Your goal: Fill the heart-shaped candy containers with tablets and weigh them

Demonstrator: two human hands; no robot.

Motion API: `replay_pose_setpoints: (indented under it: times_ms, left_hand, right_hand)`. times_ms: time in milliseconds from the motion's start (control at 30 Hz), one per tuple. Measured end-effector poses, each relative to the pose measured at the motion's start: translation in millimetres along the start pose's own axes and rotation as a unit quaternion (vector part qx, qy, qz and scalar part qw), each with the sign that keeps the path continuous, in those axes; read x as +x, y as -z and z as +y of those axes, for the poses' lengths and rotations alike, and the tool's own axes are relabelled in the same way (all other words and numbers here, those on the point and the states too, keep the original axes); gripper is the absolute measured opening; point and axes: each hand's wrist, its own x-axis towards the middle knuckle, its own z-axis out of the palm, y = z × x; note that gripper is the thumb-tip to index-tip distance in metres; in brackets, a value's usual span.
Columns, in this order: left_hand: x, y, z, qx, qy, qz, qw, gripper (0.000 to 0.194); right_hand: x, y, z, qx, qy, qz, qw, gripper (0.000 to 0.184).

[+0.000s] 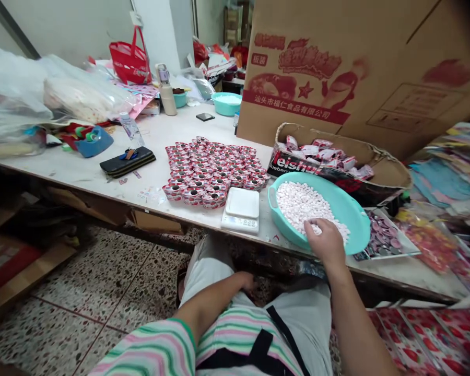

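My right hand (326,239) is at the near rim of a turquoise plastic basin (354,219), its fingers curled into small white candies (297,201). The fingertips are partly hidden among the candies. My left hand (246,282) rests low over my lap, below the table edge, with its fingers in shadow and hard to make out. Just left of the basin stands a white digital scale (242,206) with a bare plate. Beyond the scale, many small red-and-white printed cups (215,167) with dark round openings stand packed together.
Behind the basin, an open carton (387,172) holds wrapped packs, backed by a large cardboard box (297,68). A tray of round dark pieces (384,235) sits to the right. Leftward are a black wallet (127,162), a blue tape dispenser (95,143) and a bottle (166,94).
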Motion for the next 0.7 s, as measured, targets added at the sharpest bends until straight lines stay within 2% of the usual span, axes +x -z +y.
replay_pose_setpoints:
  times_ms: [100,200,500,600,700]
  left_hand:
    - [-4.0,4.4,-6.2,0.028,0.016,-0.048,0.998,0.029]
    - [-12.7,9.3,-10.1,0.037,0.012,-0.042,0.998,0.036]
    - [-48.3,26.6,-13.5,-0.013,-0.070,0.075,0.995,0.040]
    - [-51.1,24.4,-17.3,-0.112,-0.091,0.129,0.981,0.038]
    - [-49.4,20.2,-19.4,-0.195,-0.112,0.154,0.962,0.035]
  right_hand:
    - [-0.5,0.9,-1.9,0.007,-0.017,-0.005,1.000,0.029]
    - [-0.4,1.2,-2.8,0.008,-0.032,-0.012,0.999,0.031]
    - [2.9,-1.6,-4.5,0.020,-0.061,-0.065,0.996,0.031]
    - [4.3,-3.8,-5.4,0.024,-0.064,-0.070,0.995,0.029]
    - [5.5,-5.6,-7.0,0.029,-0.065,-0.076,0.995,0.028]
